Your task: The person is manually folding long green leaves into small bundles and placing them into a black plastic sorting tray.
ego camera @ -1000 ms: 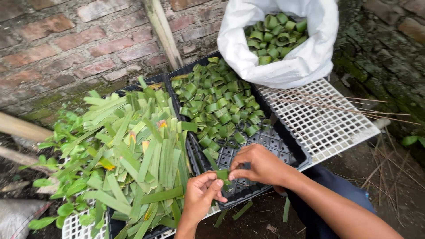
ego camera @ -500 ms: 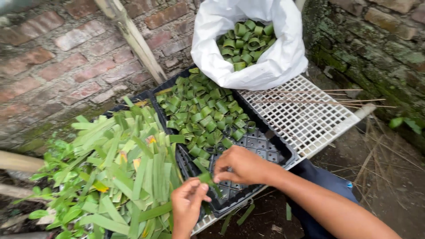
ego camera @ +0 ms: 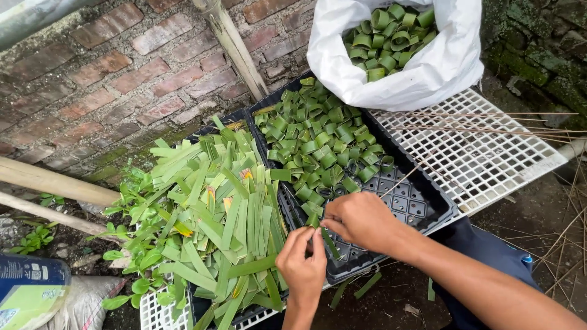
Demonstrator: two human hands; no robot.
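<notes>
Presently, head view. Left hand [ego camera: 302, 266] and right hand [ego camera: 361, 221], low centre, both pinch one green leaf strip [ego camera: 330, 242], fingers closed on it so it can be bent into a ring. Black tray [ego camera: 422, 205], centre, holds finished leaf rings [ego camera: 318, 143]; flat cut leaves [ego camera: 226, 214] lie at left, within reach. White sack [ego camera: 428, 73], upper right, open-mouthed, holds more rings. Blue and green bag [ego camera: 30, 287], lower left, label too small to tell.

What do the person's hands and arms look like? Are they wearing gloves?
No gloves. The left hand and right hand are both bare, with no rings or watch showing. Both forearms are bare too, with no sleeves in view.
</notes>
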